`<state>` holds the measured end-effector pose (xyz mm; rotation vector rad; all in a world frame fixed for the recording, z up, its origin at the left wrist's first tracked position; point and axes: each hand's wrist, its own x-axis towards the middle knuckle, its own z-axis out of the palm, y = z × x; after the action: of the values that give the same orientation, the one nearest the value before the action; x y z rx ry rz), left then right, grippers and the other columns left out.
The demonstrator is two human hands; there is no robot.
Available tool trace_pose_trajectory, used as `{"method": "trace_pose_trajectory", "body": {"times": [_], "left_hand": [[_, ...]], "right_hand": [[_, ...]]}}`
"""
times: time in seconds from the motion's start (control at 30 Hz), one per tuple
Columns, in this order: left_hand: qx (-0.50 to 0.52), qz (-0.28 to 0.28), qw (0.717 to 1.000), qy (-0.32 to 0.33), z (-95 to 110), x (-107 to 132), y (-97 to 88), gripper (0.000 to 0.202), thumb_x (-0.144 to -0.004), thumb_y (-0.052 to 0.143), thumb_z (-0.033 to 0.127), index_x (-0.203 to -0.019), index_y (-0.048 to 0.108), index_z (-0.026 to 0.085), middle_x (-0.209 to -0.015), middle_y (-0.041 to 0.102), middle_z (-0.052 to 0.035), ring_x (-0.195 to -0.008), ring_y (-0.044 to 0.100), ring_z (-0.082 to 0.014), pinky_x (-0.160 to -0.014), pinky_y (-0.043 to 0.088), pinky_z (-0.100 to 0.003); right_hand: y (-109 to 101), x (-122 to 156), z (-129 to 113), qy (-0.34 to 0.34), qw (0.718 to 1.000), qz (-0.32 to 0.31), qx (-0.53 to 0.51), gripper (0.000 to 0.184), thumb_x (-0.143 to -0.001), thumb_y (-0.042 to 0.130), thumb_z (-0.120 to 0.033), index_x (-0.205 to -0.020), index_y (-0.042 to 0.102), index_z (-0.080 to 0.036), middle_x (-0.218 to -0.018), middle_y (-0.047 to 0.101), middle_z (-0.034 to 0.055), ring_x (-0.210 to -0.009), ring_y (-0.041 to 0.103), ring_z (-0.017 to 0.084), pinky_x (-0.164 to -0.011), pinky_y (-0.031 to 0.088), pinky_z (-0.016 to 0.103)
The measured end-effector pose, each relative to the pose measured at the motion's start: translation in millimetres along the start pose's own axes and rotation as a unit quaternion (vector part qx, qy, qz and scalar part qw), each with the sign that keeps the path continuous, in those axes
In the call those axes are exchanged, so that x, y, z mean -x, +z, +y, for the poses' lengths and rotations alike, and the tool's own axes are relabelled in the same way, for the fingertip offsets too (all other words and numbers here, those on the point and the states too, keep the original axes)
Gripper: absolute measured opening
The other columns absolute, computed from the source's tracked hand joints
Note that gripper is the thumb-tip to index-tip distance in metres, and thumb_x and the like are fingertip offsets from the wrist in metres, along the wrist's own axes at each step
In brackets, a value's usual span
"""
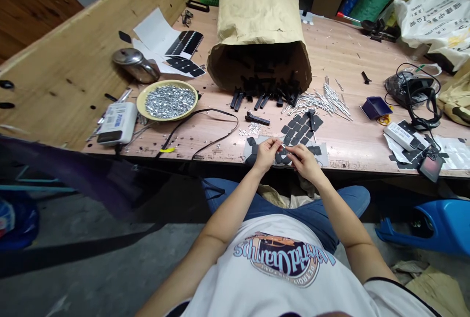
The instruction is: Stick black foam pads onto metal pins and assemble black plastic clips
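Observation:
My left hand (269, 154) and my right hand (303, 160) meet at the table's front edge, fingers pinched together. Between their fingertips is a short length of thin metal rod (283, 146); the fingers hide most of it. Below and beyond the hands lie black rounded adhesive pads (296, 128) on a pale sheet. Just past them, a black plastic handle-like part (312, 119) has a thin rod sticking out. Another black part (257, 119) lies beside a scatter of tiny pale pieces (253, 129). Loose metal rods (325, 103) form a pile farther right.
A large paper sack (259, 11) lies with its mouth toward me, black parts spilling out. To the left stand a yellow bowl (141, 104) of small metal pieces, a white power bank (118, 123) and a metal pitcher (134, 63). A purple box (376, 108) and cabled headgear (422, 104) are right.

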<state>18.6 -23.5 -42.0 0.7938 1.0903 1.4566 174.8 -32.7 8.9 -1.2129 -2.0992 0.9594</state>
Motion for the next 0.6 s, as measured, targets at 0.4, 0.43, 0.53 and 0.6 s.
{"method": "trace_pose_trajectory", "body": {"times": [0.4,0.43,0.53,0.6], "left_hand": [[-0.15,0.026,0.988,0.008,2.1,-2.5,-8.8,0.024,-0.081,0.057,0.036,-0.09,0.067,0.015,-0.08,0.07,-0.0052,-0.068,0.063,-0.0131,-0.065,0.049,-0.024],[-0.154,0.034,0.987,0.012,3.2,-2.6,-8.9,0.024,-0.081,0.057,0.036,-0.089,0.067,0.015,-0.079,0.07,-0.0052,-0.068,0.062,-0.0131,-0.064,0.049,-0.024],[-0.164,0.053,0.985,0.014,6.3,-2.8,-9.1,0.024,-0.082,0.055,0.036,-0.084,0.067,0.015,-0.076,0.069,-0.0049,-0.064,0.061,-0.0128,-0.062,0.047,-0.023],[-0.166,0.051,0.985,0.016,8.2,-2.1,-8.5,0.024,-0.082,0.054,0.036,-0.083,0.067,0.016,-0.075,0.069,-0.0046,-0.064,0.061,-0.0128,-0.061,0.047,-0.023]], "right_hand": [[-0.1,37.8,34.4,0.128,0.965,0.079,0.215,0.032,-0.089,0.041,-0.027,-0.104,0.069,-0.018,-0.093,0.05,0.0093,-0.07,0.056,0.016,-0.072,0.051,0.033],[-0.7,37.4,34.9,0.151,0.957,0.11,0.223,0.034,-0.089,0.04,-0.027,-0.104,0.069,-0.017,-0.093,0.049,0.0099,-0.068,0.056,0.016,-0.07,0.051,0.034],[-2.8,36.4,38.4,0.155,0.956,0.117,0.218,0.035,-0.09,0.038,-0.028,-0.103,0.069,-0.018,-0.088,0.049,0.009,-0.063,0.053,0.015,-0.067,0.051,0.034],[-2.4,36.0,40.1,0.12,0.968,0.085,0.204,0.033,-0.09,0.041,-0.03,-0.103,0.069,-0.02,-0.087,0.05,0.0079,-0.061,0.052,0.014,-0.066,0.051,0.032]]}}
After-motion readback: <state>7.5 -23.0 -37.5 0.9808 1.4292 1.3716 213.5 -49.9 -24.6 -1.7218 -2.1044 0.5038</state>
